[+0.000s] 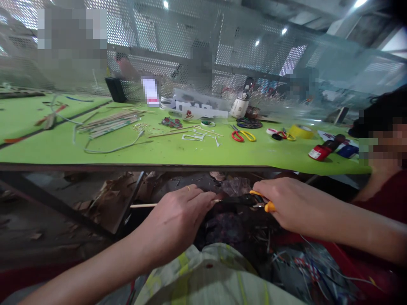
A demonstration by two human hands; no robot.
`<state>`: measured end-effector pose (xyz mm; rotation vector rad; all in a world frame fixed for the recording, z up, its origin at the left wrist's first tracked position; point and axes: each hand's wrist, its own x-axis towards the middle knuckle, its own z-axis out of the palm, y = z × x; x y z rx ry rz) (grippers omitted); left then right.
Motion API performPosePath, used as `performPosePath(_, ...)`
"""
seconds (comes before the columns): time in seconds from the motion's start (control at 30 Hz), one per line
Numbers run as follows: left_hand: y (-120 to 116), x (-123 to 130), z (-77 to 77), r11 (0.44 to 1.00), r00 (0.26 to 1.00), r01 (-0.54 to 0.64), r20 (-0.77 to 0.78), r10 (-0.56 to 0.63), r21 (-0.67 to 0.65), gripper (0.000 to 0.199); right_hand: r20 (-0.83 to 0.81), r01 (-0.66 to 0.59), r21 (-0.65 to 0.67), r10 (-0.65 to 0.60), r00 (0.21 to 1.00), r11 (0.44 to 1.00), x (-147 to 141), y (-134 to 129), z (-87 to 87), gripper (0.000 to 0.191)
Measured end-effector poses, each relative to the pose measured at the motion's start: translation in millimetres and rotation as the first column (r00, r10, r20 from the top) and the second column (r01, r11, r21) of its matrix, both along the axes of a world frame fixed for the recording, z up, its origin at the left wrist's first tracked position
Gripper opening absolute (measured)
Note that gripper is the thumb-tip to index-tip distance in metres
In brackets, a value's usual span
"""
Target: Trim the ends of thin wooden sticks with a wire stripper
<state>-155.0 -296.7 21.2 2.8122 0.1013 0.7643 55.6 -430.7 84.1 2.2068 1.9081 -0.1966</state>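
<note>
The person's left hand (182,216), back upward and fingers bent over, is closed on a thin stick (143,206). The stick lies nearly level, its long axis running left to right across the body; one end sticks out left of the hand, and a short tip shows past the fingertips on the right, pointing toward the other hand. The right hand (281,197) is wrapped around an orange-handled tool (269,206), whose handles stand somewhat apart and whose dark head seems to face left, toward the stick's tip. Against the dark background one cannot tell how far its jaws are parted or whether they touch the stick.

Both hands are over the lap, in front of the near edge of a green-topped table (190,156). Below the right forearm is a red container (341,258) with wires and scraps in it. On the table, a bundle of sticks (114,122) lies at left beside a looped white cable (122,150); white cut-out pieces (193,137) lie near the middle, just left of red-and-yellow scissors (243,135). Farther right are a yellow tape roll (301,131) and a tilted red bottle (319,152). Another person (389,169) is at the right edge.
</note>
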Motion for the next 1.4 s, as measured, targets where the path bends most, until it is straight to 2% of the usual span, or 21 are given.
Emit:
performPosePath(0.17,1,1,-1.2,0.998,1.000,-0.016,0.020,0.017,-0.060,0.024,0.029,-0.062,0.049,0.061,0.998,0.997,1,-2,0.6,0.018)
performPosePath(0.4,-1,4,-0.2,0.992,0.998,0.003,0.070,0.005,-0.126,0.028,0.048,-0.080,0.023,0.079,0.996,0.996,0,0,3.9,0.018)
performPosePath(0.73,-1,2,-3.0,0.996,0.989,0.011,0.149,0.002,-0.084,0.018,0.000,-0.047,-0.023,0.047,0.999,0.999,-2,2,6.2,0.012)
performPosePath(0.9,-2,0,-0.5,0.999,0.987,0.045,0.156,-0.045,0.006,0.022,-0.018,-0.043,-0.042,0.043,0.999,0.998,-2,2,3.2,0.011)
performPosePath(1.1,-1,3,1.3,0.998,0.988,0.009,0.154,-0.019,0.066,0.027,-0.007,-0.045,-0.039,0.045,0.999,0.998,-2,3,3.4,0.010)
performPosePath(1.23,1,2,0.7,0.998,0.988,-0.047,0.151,0.039,0.047,0.022,-0.002,-0.039,-0.017,0.039,0.999,0.999,-2,3,5.4,0.013)
performPosePath(1.4,1,-3,8.1,0.997,0.992,-0.080,0.098,0.081,-0.009,0.022,-0.023,-0.005,-0.029,0.005,1.000,1.000,-6,4,7.9,0.012)
